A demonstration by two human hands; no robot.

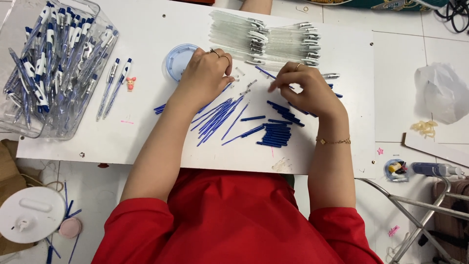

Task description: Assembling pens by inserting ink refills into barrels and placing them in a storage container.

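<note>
The clear bin of pens [49, 68] is cut off at left.

A clear plastic bin [29, 122] full of blue-and-white pens sits at the desk's [146, 142] left edge, with two finished pens [113, 88] and a small pink figure [130, 83] just beside it. A round bluish lid [177, 61] lies near the far edge. Off the desk, a white round lid [31, 214] rests at lower left, and what looks like a crumpled plastic bag [441, 93] lies at the right.
</note>
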